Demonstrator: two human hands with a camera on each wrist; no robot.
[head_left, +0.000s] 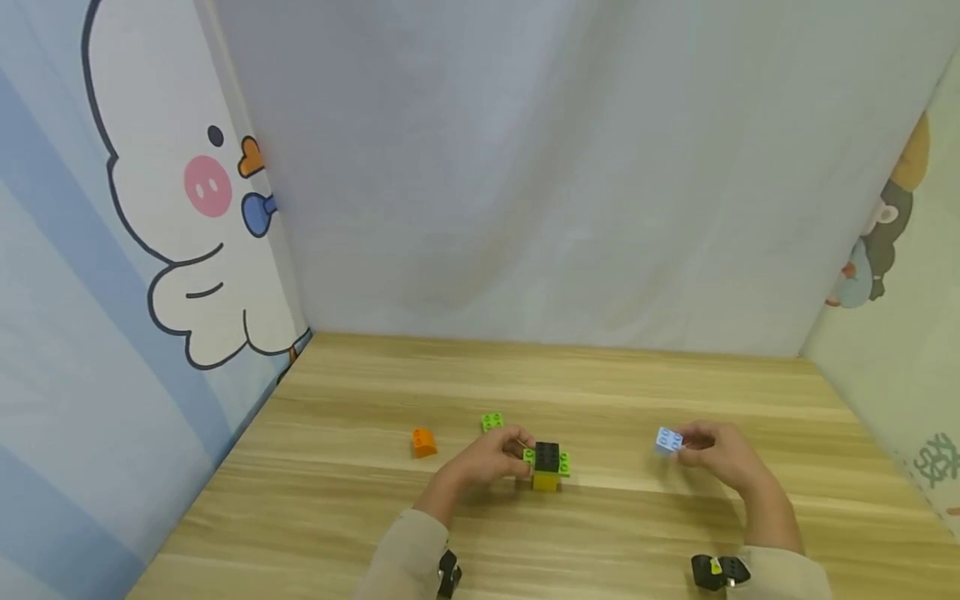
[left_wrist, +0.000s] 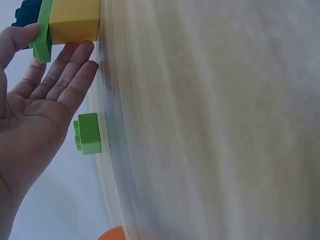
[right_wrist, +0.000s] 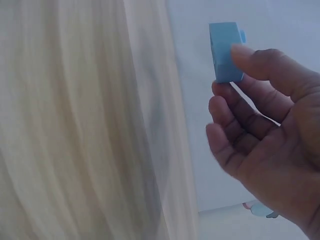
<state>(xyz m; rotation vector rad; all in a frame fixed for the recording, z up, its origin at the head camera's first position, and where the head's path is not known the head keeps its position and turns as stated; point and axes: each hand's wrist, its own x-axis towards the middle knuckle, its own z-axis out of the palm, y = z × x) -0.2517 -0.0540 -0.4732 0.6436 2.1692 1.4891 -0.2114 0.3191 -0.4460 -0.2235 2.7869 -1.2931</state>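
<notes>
Head view: your left hand (head_left: 491,460) rests on the tabletop (head_left: 600,533) with its fingers straight against the left side of the block stack (head_left: 547,465), a black brick on a green plate on a yellow brick. Your right hand (head_left: 716,454) pinches the light blue brick (head_left: 667,440) well to the right of the stack, held just above the wood. A small green brick (head_left: 492,422) and an orange brick (head_left: 423,442) lie to the left, farther away.

Left wrist view: the left hand (left_wrist: 35,110) is open, fingertips (left_wrist: 82,55) touching the yellow brick (left_wrist: 75,21) and the thumb at the green plate (left_wrist: 44,32). Keep this bracing contact firm so the stack does not slide.

Right wrist view: the right hand (right_wrist: 265,130) grips the light blue brick (right_wrist: 226,52) between thumb and forefinger; the other fingers curl loosely below. Hold the brick level, studs up. Align its edges over the black brick before you press, and press straight down. A tilted approach risks tipping the stack towards the bracing hand.
</notes>
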